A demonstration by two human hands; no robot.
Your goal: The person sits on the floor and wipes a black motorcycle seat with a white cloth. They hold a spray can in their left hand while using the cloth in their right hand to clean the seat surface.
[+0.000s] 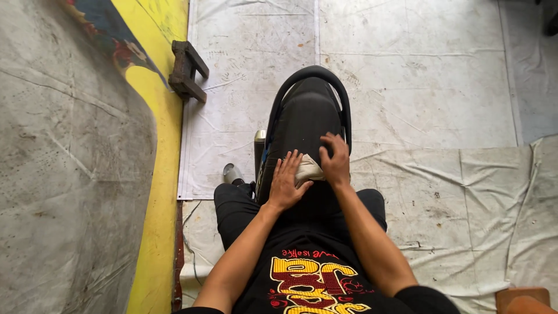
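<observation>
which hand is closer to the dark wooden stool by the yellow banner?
Left. The left hand lies flat on the black seat, on the side toward the wooden stool; the right hand presses a light cloth farther away.

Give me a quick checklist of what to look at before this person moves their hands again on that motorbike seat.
1. Left hand flat on the black seat: ok.
2. Right hand pressing the pale cloth onto the seat: ok.
3. Cloth between both hands, not sliding off: ok.
4. Rear grab rail free of obstructions: ok.
5. Wooden block on the floor, apart from the bike: ok.
6. Whether the seat surface is clean or dry: cannot tell.
</observation>
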